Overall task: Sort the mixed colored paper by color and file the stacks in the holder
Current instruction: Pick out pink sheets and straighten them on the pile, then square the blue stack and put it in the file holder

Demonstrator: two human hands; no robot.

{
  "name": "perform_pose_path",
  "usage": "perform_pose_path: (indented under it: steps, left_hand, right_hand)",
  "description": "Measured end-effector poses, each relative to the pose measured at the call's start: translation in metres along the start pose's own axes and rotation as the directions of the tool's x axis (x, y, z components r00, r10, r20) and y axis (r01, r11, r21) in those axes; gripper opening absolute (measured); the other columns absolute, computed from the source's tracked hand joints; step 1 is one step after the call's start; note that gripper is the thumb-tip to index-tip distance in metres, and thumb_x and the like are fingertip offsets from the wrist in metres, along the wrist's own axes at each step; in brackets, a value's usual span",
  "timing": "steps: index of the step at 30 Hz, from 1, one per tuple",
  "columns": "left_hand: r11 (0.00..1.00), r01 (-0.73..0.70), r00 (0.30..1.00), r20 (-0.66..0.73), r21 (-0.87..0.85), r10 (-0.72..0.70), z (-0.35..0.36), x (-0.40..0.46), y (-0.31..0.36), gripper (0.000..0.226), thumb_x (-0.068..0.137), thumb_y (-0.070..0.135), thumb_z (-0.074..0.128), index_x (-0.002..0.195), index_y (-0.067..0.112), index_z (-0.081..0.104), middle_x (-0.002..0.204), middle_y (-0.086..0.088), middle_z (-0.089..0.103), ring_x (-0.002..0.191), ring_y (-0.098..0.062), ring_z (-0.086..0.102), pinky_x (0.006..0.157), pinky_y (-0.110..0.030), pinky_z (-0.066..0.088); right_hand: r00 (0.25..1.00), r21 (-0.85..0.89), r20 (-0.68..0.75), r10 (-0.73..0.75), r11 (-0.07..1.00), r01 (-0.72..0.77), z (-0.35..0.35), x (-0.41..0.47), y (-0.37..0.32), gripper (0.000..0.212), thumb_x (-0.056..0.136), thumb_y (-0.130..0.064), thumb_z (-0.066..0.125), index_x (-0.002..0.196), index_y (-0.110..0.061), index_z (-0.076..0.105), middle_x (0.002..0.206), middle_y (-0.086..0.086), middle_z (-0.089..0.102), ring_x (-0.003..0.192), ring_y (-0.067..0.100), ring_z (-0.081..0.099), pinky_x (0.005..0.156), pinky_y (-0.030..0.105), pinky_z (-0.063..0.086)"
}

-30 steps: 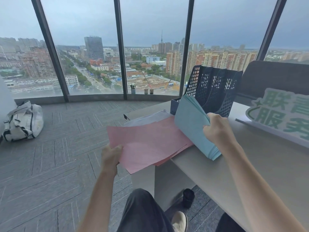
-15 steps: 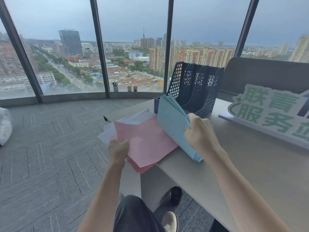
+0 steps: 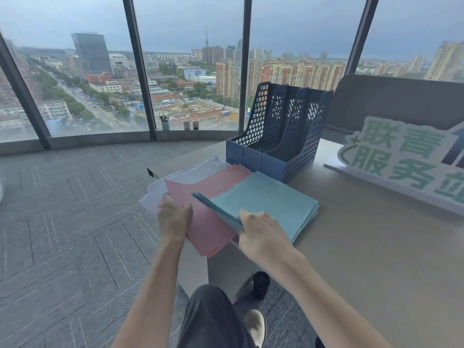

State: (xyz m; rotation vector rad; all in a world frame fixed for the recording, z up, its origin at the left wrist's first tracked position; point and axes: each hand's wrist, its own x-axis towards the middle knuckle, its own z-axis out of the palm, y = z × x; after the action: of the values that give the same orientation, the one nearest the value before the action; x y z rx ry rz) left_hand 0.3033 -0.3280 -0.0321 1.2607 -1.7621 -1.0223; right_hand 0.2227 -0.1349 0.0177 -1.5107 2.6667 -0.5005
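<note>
A stack of blue paper (image 3: 266,199) lies flat on the grey table (image 3: 376,247), partly over a stack of pink paper (image 3: 213,194). My right hand (image 3: 258,234) grips the blue stack at its near left edge, which is lifted a little. My left hand (image 3: 174,217) holds the near left corner of the pink stack, which juts over the table edge. White sheets (image 3: 190,172) lie under the pink ones. Just behind the papers stands a dark blue mesh file holder (image 3: 281,136) with its slots open toward me.
A white sign with green characters (image 3: 401,162) stands on the table at right, in front of a grey chair back (image 3: 391,101). Carpeted floor (image 3: 75,222) lies to the left, windows beyond. A black table foot (image 3: 261,285) and my shoe (image 3: 256,325) are below.
The blue stack, held upright by my right hand before, now lies flat on the table over the pink stack. My left hand pushed the pink stack further onto the table.
</note>
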Motion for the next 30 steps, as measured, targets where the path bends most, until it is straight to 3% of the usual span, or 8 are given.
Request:
perform_pose_path:
  steps: [4, 9, 12, 16, 18, 21, 25, 30]
  left_hand:
    - [0.964, -0.112, 0.976, -0.155, 0.242, 0.152, -0.004, -0.003, -0.005, 0.064, 0.081, 0.006, 0.071, 0.136, 0.002, 0.040, 0.129, -0.027, 0.042, 0.117, -0.042, 0.041, 0.093, -0.046, 0.042]
    - [0.930, -0.240, 0.958, -0.085, 0.280, 0.273, -0.006, -0.001, -0.002, 0.025, 0.087, 0.005, 0.066, 0.113, 0.004, 0.065, 0.110, -0.021, 0.064, 0.105, -0.037, 0.060, 0.089, -0.044, 0.050]
    - [0.962, -0.181, 0.983, 0.060, 0.202, 0.173, -0.004, 0.004, 0.000, 0.018, 0.095, 0.009, 0.054, 0.098, 0.001, 0.070, 0.093, -0.015, 0.071, 0.087, -0.031, 0.066, 0.083, -0.039, 0.054]
    - [0.994, 0.069, 0.987, 0.148, -0.090, -0.055, 0.001, 0.010, 0.005, 0.042, 0.097, 0.033, 0.051, 0.082, -0.004, 0.064, 0.079, -0.019, 0.069, 0.071, -0.033, 0.069, 0.069, -0.050, 0.061]
    - [0.921, 0.297, 0.935, 0.271, -0.252, -0.227, 0.001, 0.010, 0.016, 0.054, 0.097, 0.051, 0.050, 0.099, -0.001, 0.065, 0.089, -0.018, 0.070, 0.075, -0.033, 0.070, 0.067, -0.048, 0.062]
    - [0.882, 0.447, 0.829, 0.440, -0.150, -0.345, -0.001, 0.015, 0.028, 0.071, 0.085, 0.070, 0.053, 0.115, 0.007, 0.063, 0.108, -0.012, 0.067, 0.098, -0.031, 0.068, 0.088, -0.044, 0.056]
    - [0.970, 0.190, 0.730, 0.638, 0.154, -0.244, -0.002, 0.020, 0.039, 0.035, 0.082, 0.039, 0.077, 0.099, 0.009, 0.070, 0.084, -0.004, 0.072, 0.065, -0.017, 0.068, 0.058, -0.028, 0.056]
    - [0.979, 0.046, 0.559, 0.807, 0.198, -0.189, 0.004, 0.016, 0.054, 0.025, 0.085, 0.011, 0.075, 0.109, 0.007, 0.067, 0.099, -0.009, 0.077, 0.084, -0.023, 0.074, 0.081, -0.035, 0.061]
  right_hand:
    - [0.992, -0.066, 0.124, 0.029, 0.998, -0.021, 0.014, -0.004, -0.002, 0.036, 0.092, -0.035, 0.060, 0.121, -0.014, 0.057, 0.120, 0.008, 0.062, 0.112, 0.031, 0.058, 0.089, 0.038, 0.046]
    - [0.979, -0.023, 0.195, 0.052, 0.999, -0.048, 0.021, -0.008, 0.004, 0.076, 0.078, -0.077, 0.059, 0.125, -0.018, 0.056, 0.123, 0.004, 0.055, 0.119, 0.024, 0.049, 0.098, 0.038, 0.042]
    - [0.973, 0.166, 0.226, 0.051, 0.982, -0.090, 0.017, -0.007, 0.015, 0.077, 0.078, -0.080, 0.055, 0.127, -0.021, 0.061, 0.124, 0.000, 0.057, 0.118, 0.018, 0.050, 0.098, 0.033, 0.041]
    - [0.968, 0.257, 0.047, 0.248, 0.933, -0.252, 0.007, -0.002, 0.049, 0.055, 0.092, -0.065, 0.052, 0.120, -0.020, 0.066, 0.119, 0.003, 0.060, 0.114, 0.021, 0.055, 0.091, 0.030, 0.040]
    - [0.913, 0.140, -0.016, 0.407, 0.905, -0.401, 0.003, -0.001, 0.071, 0.052, 0.094, -0.061, 0.052, 0.125, -0.019, 0.062, 0.128, 0.009, 0.055, 0.121, 0.027, 0.052, 0.096, 0.033, 0.042]
    - [0.845, -0.091, -0.015, 0.534, 0.841, -0.533, 0.004, -0.005, 0.096, 0.057, 0.095, -0.063, 0.047, 0.130, -0.019, 0.053, 0.133, 0.013, 0.051, 0.126, 0.031, 0.048, 0.102, 0.041, 0.041]
    - [0.840, -0.103, -0.011, 0.543, 0.834, -0.541, 0.008, -0.005, 0.103, 0.058, 0.095, -0.061, 0.049, 0.132, -0.016, 0.051, 0.134, 0.014, 0.052, 0.126, 0.032, 0.045, 0.104, 0.040, 0.038]
    - [0.834, 0.157, 0.073, 0.547, 0.819, -0.552, 0.008, 0.000, 0.101, 0.062, 0.095, -0.053, 0.057, 0.139, -0.011, 0.050, 0.139, 0.014, 0.051, 0.131, 0.031, 0.046, 0.107, 0.035, 0.039]
